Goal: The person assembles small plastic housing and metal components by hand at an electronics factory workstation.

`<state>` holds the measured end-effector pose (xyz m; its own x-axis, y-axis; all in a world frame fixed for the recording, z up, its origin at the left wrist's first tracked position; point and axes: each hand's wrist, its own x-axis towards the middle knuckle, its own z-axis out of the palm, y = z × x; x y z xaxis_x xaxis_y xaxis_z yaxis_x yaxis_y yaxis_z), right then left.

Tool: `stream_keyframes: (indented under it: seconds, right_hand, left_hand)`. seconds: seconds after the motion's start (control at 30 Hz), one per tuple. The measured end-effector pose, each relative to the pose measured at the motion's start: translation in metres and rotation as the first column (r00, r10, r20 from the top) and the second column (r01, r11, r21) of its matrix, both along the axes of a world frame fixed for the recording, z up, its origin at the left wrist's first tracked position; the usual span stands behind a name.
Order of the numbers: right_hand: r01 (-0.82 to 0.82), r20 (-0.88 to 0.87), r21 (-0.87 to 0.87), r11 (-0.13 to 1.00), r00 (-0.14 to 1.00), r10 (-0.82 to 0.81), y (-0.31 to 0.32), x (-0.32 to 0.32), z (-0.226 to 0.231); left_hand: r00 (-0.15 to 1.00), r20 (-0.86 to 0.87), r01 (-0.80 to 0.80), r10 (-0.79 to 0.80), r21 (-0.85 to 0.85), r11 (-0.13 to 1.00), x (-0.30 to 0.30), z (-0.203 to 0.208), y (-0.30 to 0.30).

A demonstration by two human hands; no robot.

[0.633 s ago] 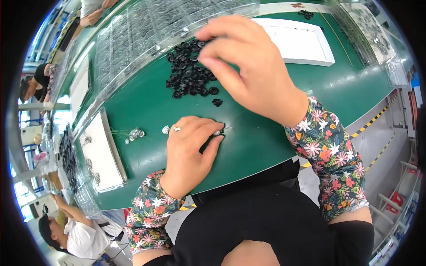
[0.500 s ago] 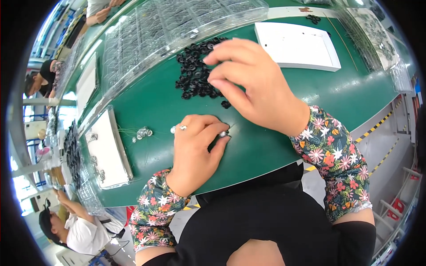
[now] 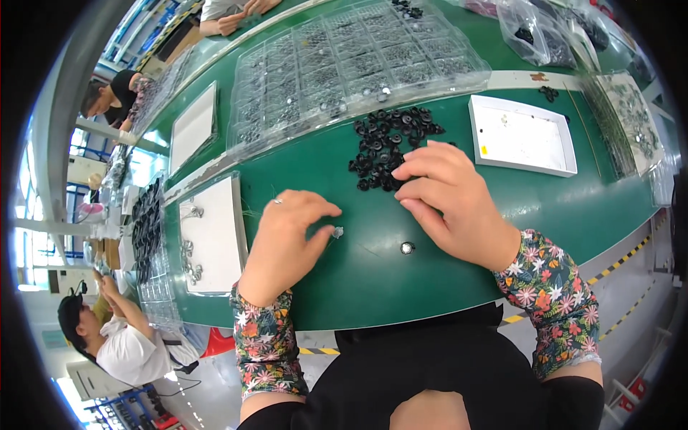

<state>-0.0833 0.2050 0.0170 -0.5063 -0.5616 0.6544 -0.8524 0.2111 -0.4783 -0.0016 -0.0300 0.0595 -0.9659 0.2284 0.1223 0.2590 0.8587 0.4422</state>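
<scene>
My left hand [image 3: 283, 240] is low over the green table, thumb and forefinger apart. A small clear piece [image 3: 337, 232] is just beside its thumb tip. To the right of it, a small round part [image 3: 408, 248], silver in the middle with a dark rim, lies by itself on the table. My right hand [image 3: 455, 204] hovers at the near right edge of a heap of small black round parts [image 3: 376, 147]. Its curved fingers stand away from the thumb, and I see nothing between them. The area under my left palm is hidden.
A clear compartment tray [image 3: 315, 79] full of small parts lies beyond the heap. A white box lid [image 3: 527, 165] stands to the right. On the left lies a white board [image 3: 215, 244] with small metal pieces. Other people [image 3: 136, 344] sit at the left and far side.
My left hand has let go of the small round part, which now lies on the table, and moved left of it. My right hand stays by the black heap. The view has shifted.
</scene>
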Motion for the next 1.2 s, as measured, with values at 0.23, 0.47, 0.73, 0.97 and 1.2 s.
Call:
stream_keyframes:
  seconds: [0.23, 0.47, 0.73, 0.97, 1.2]
  right_hand:
    - [-0.014, 0.016, 0.010, 1.000, 1.000, 0.014, -0.003, 0.001, 0.002]
    - [0.000, 0.101, -0.005, 1.000, 0.995, 0.000, -0.012, 0.007, -0.002]
    - [-0.065, 0.329, -0.021, 0.998, 0.942, 0.068, -0.019, 0.009, 0.004]
    - [-0.182, 0.526, -0.093, 0.979, 0.826, 0.204, -0.015, 0.012, -0.004]
    - [-0.162, 0.604, -0.220, 0.962, 0.752, 0.265, -0.013, 0.008, -0.002]
  left_hand:
    - [0.997, 0.082, 0.013, -0.007, -0.070, 0.997, 0.000, -0.013, -0.001]
    - [0.997, -0.073, 0.001, 0.011, 0.170, 0.985, -0.006, -0.014, 0.015]
    - [0.949, -0.314, 0.127, -0.004, 0.371, 0.920, -0.002, -0.016, 0.034]
    - [0.937, -0.347, 0.131, 0.030, 0.431, 0.893, 0.005, -0.025, 0.039]
    - [0.937, -0.342, 0.119, 0.068, 0.497, 0.860, 0.004, -0.022, 0.042]
